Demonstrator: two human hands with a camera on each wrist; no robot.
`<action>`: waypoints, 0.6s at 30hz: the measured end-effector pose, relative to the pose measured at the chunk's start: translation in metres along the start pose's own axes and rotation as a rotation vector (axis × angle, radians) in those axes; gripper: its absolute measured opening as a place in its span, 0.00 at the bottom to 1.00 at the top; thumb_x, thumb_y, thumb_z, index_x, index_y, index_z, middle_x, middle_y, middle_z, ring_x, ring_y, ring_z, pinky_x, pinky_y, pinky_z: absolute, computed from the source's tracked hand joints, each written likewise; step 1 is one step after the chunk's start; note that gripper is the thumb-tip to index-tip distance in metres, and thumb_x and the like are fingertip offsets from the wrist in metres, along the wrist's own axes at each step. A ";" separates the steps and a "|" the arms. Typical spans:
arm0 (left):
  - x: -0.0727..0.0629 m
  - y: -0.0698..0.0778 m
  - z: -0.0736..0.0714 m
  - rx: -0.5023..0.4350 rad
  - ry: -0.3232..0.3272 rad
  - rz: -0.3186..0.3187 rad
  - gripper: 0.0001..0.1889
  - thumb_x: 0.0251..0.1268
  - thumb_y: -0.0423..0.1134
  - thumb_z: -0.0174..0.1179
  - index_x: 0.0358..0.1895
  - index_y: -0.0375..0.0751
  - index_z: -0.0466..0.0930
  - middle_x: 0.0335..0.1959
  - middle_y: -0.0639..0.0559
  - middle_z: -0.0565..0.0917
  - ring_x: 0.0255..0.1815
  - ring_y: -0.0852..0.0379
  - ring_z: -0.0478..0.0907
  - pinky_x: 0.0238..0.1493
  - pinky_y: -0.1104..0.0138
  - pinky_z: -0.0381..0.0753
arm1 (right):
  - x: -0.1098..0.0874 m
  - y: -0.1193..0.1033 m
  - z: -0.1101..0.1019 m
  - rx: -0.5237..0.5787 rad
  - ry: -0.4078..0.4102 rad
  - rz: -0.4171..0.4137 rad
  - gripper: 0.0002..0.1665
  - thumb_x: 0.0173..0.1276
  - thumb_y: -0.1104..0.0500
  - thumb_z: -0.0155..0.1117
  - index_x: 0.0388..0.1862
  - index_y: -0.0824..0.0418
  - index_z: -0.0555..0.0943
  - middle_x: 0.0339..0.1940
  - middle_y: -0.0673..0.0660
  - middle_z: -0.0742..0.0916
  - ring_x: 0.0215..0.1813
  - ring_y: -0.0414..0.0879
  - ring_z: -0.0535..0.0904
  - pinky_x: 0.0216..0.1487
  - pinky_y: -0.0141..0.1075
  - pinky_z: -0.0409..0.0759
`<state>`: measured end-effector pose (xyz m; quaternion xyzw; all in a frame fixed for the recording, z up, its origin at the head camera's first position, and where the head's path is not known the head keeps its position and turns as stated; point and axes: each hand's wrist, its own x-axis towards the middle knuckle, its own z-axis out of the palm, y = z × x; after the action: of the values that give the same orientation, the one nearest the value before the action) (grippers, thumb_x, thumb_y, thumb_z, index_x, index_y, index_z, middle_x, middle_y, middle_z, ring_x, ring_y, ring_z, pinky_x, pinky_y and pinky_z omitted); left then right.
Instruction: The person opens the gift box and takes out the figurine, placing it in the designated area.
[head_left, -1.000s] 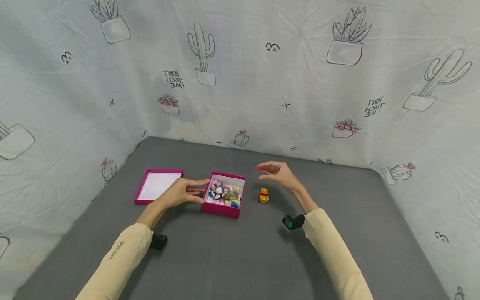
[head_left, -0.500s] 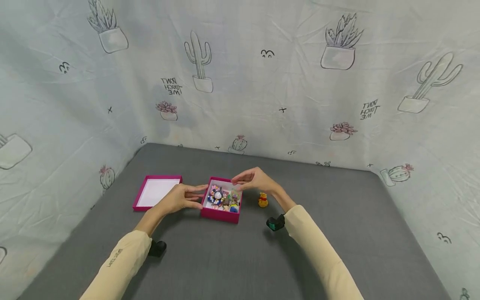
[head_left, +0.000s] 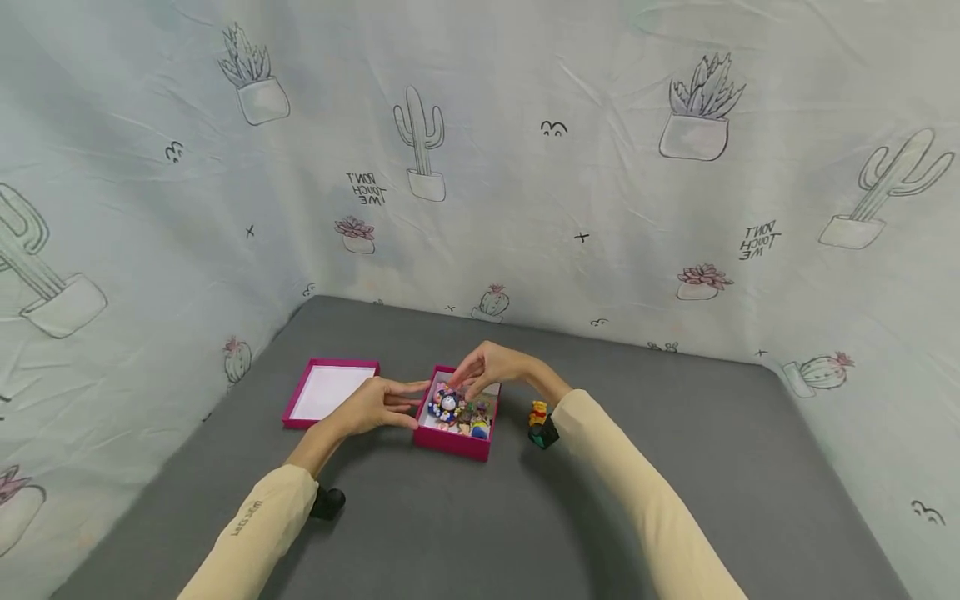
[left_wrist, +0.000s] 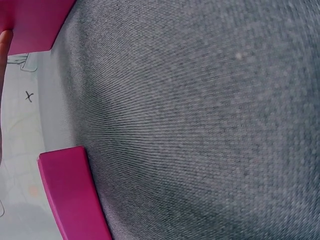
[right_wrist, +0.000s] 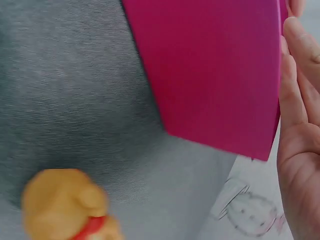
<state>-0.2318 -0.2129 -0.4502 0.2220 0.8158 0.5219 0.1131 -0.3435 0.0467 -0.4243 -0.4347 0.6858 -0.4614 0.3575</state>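
An uncovered magenta box point(head_left: 450, 442) with a white inside stands on the grey surface, holding several small toy figures. One is a blue-and-white figure point(head_left: 447, 405). My left hand point(head_left: 375, 405) rests its extended fingers on the box's left wall; a fingertip point(left_wrist: 5, 42) touches the wall in the left wrist view. My right hand point(head_left: 493, 365) reaches over the right rim, thumb and fingers apart, fingertips down among the figures. No figure shows in its grasp, and the box wall hides the fingertips in the right wrist view. A yellow bear figure point(head_left: 537, 412) in red stands right of the box.
The box's magenta lid point(head_left: 330, 392), white inside facing up, lies left of the box behind my left hand. A grey cloth point(head_left: 465, 533) covers the work surface. Behind it hangs a pale curtain point(head_left: 510, 208) printed with cacti.
My right hand has moved left from above the bear figure, over the box's rim and into the box. My left hand stays at the box's left wall. The head view has shifted slightly.
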 end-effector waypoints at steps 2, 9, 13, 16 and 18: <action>0.001 -0.001 0.003 -0.002 -0.005 0.005 0.33 0.52 0.33 0.70 0.64 0.32 0.71 0.66 0.39 0.70 0.58 0.45 0.77 0.54 0.62 0.79 | 0.006 -0.001 0.002 0.013 -0.046 0.018 0.19 0.55 0.78 0.68 0.48 0.80 0.79 0.50 0.72 0.83 0.54 0.58 0.81 0.56 0.43 0.80; 0.000 -0.004 0.009 -0.025 -0.023 -0.008 0.34 0.52 0.36 0.71 0.64 0.34 0.71 0.66 0.40 0.70 0.58 0.45 0.76 0.54 0.60 0.80 | 0.020 -0.002 0.008 -0.060 -0.117 0.040 0.19 0.53 0.78 0.69 0.46 0.80 0.81 0.48 0.69 0.85 0.54 0.52 0.81 0.55 0.39 0.80; -0.001 -0.003 0.007 -0.019 -0.015 -0.004 0.33 0.52 0.36 0.71 0.64 0.34 0.71 0.66 0.39 0.70 0.58 0.44 0.77 0.53 0.61 0.80 | 0.025 -0.003 0.011 -0.098 -0.113 0.046 0.19 0.53 0.78 0.69 0.46 0.77 0.82 0.47 0.67 0.86 0.53 0.51 0.82 0.55 0.38 0.81; -0.001 -0.002 0.003 -0.004 -0.002 -0.018 0.34 0.51 0.36 0.71 0.64 0.35 0.72 0.66 0.41 0.71 0.57 0.46 0.77 0.52 0.63 0.80 | 0.028 -0.005 0.013 -0.115 -0.101 0.041 0.18 0.53 0.77 0.69 0.46 0.76 0.82 0.46 0.66 0.86 0.52 0.51 0.83 0.54 0.38 0.81; -0.001 -0.001 0.000 -0.002 0.004 -0.027 0.34 0.51 0.35 0.71 0.64 0.36 0.72 0.66 0.41 0.71 0.57 0.46 0.77 0.52 0.63 0.80 | 0.031 -0.006 0.015 -0.120 -0.090 0.032 0.18 0.53 0.77 0.70 0.45 0.77 0.82 0.46 0.67 0.86 0.51 0.51 0.83 0.54 0.38 0.81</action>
<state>-0.2308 -0.2138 -0.4518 0.2098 0.8185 0.5215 0.1186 -0.3399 0.0125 -0.4262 -0.4648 0.7022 -0.3937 0.3686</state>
